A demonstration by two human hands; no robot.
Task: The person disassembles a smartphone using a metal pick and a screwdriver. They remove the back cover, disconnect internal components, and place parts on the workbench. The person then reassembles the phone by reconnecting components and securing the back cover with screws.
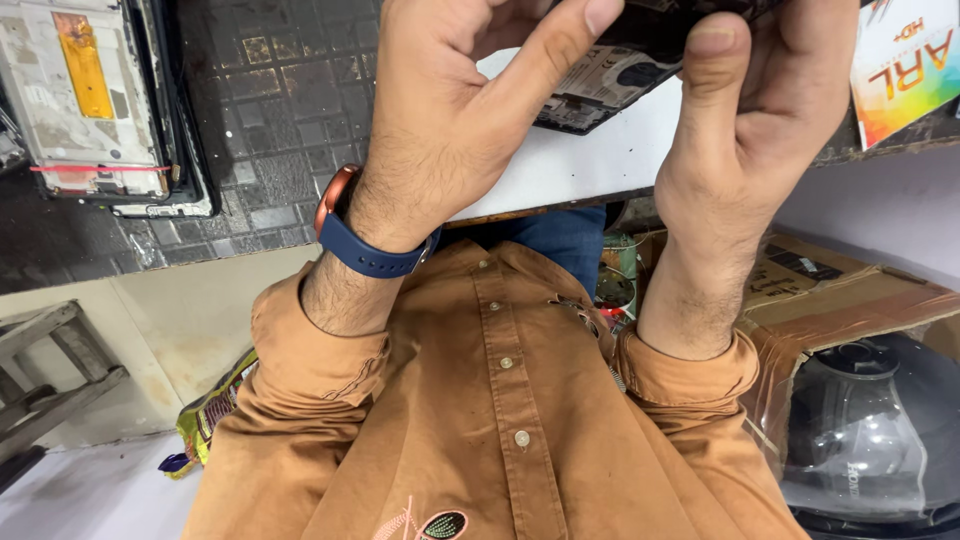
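Landmark: opened phone [640, 60], a dark device with its back off and inner parts showing, held at the top edge of the view above a white mat [590, 160].
Left hand [450, 110]: to the left of the opened phone, its fingers closed on the phone's left end, the thumb [560, 50] laid across the exposed inside.
Wristwatch [350, 225]: copper case on a blue strap, on the left wrist, below and left of the opened phone.
Right hand [760, 110]: to the right of the opened phone, clamped on its right end, the thumb [715, 60] pressed on the dark edge.
Shirt [500, 400]: brown, buttoned, with long sleeves reaching both wrists, well below the opened phone.
White mat: directly beneath the opened phone, lying on a dark tiled counter [280, 110].
Stripped phone frame [90, 100]: pale, with a yellow strip, on the counter far left of the opened phone.
Colourful box [905, 65]: just right of the right hand, at the counter's edge.
Cardboard box [850, 290]: below and right of the opened phone, beside a dark helmet [870, 440] under clear wrap.
Snack wrapper [205, 420]: on the floor, far below and left of the opened phone.
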